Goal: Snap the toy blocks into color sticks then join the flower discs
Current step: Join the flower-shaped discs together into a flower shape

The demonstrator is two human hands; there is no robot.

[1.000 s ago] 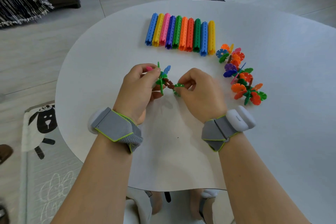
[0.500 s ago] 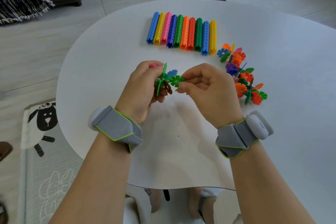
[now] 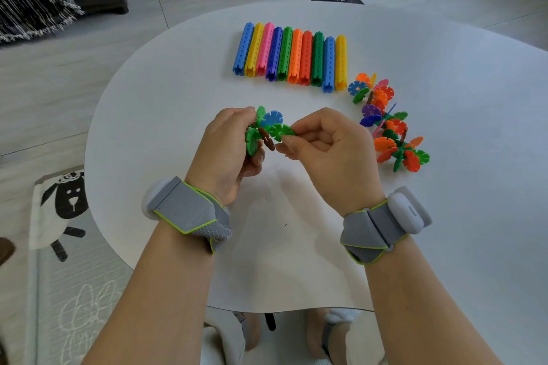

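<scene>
Holding a small cluster of joined flower discs (image 3: 271,119) above the white table (image 3: 178,92), the left hand (image 3: 225,145) curls its fingers closely around it. The right hand (image 3: 326,147) pinches a single green flower disc (image 3: 281,131) between thumb and forefinger, its edge touching the cluster. Ten color sticks (image 3: 292,58) lie side by side farther back, with a chain of joined discs (image 3: 388,127) near their right end.

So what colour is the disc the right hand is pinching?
Green; the disc shows best in the head view.
</scene>
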